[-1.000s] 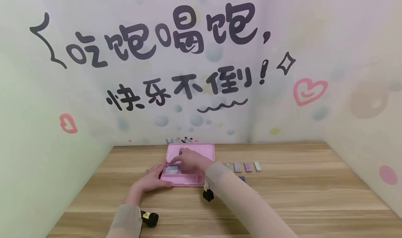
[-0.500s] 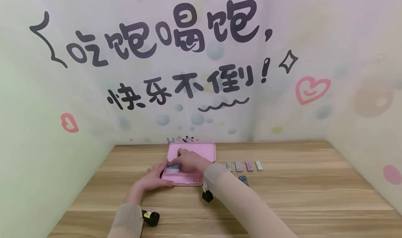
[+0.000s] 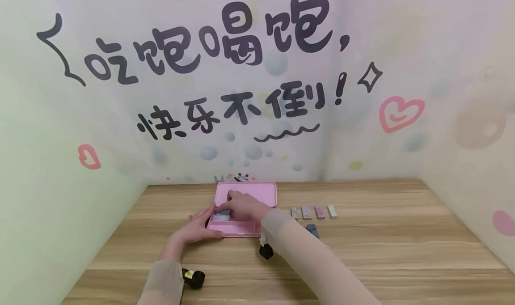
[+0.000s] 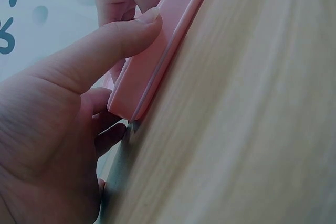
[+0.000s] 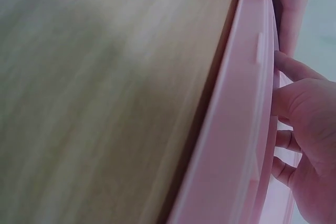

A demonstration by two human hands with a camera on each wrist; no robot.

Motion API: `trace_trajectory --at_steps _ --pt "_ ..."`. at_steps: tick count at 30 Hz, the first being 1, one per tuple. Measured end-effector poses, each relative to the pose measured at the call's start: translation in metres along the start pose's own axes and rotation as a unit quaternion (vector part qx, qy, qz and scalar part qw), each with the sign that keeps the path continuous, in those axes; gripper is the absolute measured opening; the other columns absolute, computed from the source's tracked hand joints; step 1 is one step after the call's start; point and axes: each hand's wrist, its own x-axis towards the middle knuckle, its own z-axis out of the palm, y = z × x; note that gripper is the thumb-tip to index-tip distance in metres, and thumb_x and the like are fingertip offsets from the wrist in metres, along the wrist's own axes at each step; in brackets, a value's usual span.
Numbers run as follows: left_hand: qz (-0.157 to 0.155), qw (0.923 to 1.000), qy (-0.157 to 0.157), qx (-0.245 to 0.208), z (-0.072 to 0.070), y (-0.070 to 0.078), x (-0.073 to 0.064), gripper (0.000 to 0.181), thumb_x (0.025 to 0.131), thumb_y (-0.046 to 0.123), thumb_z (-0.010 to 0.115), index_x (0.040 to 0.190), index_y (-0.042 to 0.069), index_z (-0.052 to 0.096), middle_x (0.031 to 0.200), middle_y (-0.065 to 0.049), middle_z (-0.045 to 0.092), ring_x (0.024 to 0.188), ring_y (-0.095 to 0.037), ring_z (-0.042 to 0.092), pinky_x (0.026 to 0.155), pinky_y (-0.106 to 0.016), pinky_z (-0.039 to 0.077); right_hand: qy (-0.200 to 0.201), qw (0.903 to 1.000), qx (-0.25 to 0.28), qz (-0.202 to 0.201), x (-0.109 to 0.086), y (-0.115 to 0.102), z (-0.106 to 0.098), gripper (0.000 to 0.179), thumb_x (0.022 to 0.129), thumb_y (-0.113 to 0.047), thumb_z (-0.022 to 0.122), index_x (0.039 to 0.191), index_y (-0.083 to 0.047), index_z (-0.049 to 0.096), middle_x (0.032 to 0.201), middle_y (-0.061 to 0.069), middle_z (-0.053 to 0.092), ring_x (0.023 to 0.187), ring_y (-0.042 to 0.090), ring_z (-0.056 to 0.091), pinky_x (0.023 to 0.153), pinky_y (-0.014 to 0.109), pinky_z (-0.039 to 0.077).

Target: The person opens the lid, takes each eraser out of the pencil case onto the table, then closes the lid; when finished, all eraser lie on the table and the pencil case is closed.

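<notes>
An open pink pencil box (image 3: 233,227), divided into compartments, sits toward the back of the table with its lid (image 3: 267,191) tilted up behind. My left hand (image 3: 194,228) grips its left end; in the left wrist view the thumb lies on the front wall (image 4: 142,87). My right hand (image 3: 243,206) reaches into the rear compartment, index finger stretched leftward over small bluish blocks (image 3: 222,215). In the right wrist view its fingers (image 5: 287,140) dip behind the front wall (image 5: 231,129). The fingertips are hidden, and I cannot tell whether they pinch a block.
Right of the box stands a row of small flat eraser-like blocks, including a purple one (image 3: 319,212) and a whitish one (image 3: 331,211). A dark blue block (image 3: 312,230) lies nearer, beside my right sleeve. Behind the wooden table (image 3: 382,233) rises a printed curtain (image 3: 257,157).
My right index finger has shifted slightly on the bluish blocks at the box's rear left. The left hand keeps its grip, and the view has shifted a little.
</notes>
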Motion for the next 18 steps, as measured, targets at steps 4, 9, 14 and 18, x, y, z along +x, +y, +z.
trace_trajectory --at_steps 4,9,14,18 --pt "0.0 1.0 -0.002 0.004 0.0002 0.0006 0.0014 0.105 0.08 0.045 0.075 0.154 0.001 0.014 0.155 -0.023 0.023 0.143 -0.043 0.013 0.109 -0.066 -0.001 0.004 1.0 0.0 -0.003 -0.0013 0.0004 -0.0014 0.048 0.094 -0.013 0.063 0.129 -0.046 0.06 0.101 -0.003 0.049 0.083 0.01 0.046 0.072 0.022 0.04" --pt "0.003 1.0 -0.001 0.005 0.0001 0.0014 0.0022 0.105 0.081 0.045 0.075 0.154 0.001 0.015 0.155 -0.023 0.023 0.143 -0.043 0.013 0.109 -0.067 -0.001 0.003 1.0 -0.004 -0.005 -0.0037 0.0007 -0.0054 0.047 0.094 -0.01 0.063 0.128 -0.043 0.062 0.103 -0.002 0.05 0.082 0.01 0.047 0.073 0.022 0.041" --pt "-0.001 1.0 0.0 0.005 0.0007 0.0012 0.0011 0.105 0.08 0.045 0.075 0.154 0.0 0.015 0.155 -0.023 0.023 0.143 -0.043 0.013 0.109 -0.067 -0.001 -0.004 0.9998 -0.021 -0.006 -0.0043 0.0011 -0.0062 0.048 0.093 -0.008 0.062 0.127 -0.041 0.062 0.103 -0.002 0.048 0.08 0.011 0.047 0.072 0.021 0.04" --pt "-0.007 1.0 0.001 0.004 0.0012 -0.0001 0.0009 0.106 0.079 0.047 0.075 0.154 0.001 0.015 0.156 -0.023 0.022 0.143 -0.043 0.013 0.109 -0.066 -0.002 -0.014 0.9998 -0.013 0.005 -0.0054 0.0015 -0.0076 0.048 0.093 -0.006 0.061 0.127 -0.04 0.061 0.103 -0.002 0.047 0.08 0.013 0.048 0.072 0.022 0.041"
